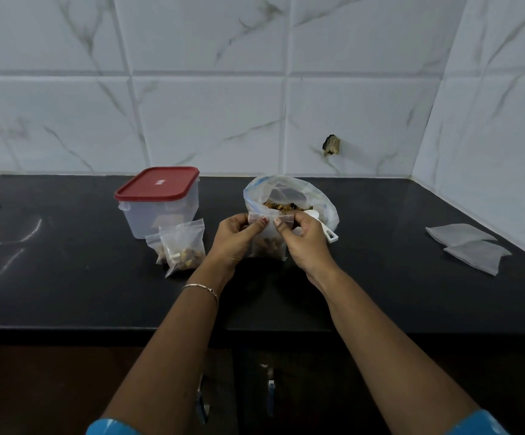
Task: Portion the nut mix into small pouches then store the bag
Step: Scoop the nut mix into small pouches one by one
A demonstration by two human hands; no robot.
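Your left hand (pixel 234 238) and right hand (pixel 303 240) pinched the top of one pouch (pixel 269 244); two filled pouches (pixel 185 248) stood left, two empty pouches (pixel 471 248) right.

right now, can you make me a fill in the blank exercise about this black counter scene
The clear plastic storage box has a ____ lid. In front of it stand ____ filled small clear pouches. The left hand and right hand pinch the ____ edge of another small clear pouch of nuts. Behind them, the large clear bag of nut mix is ____.
Missing: red; two; top; open.
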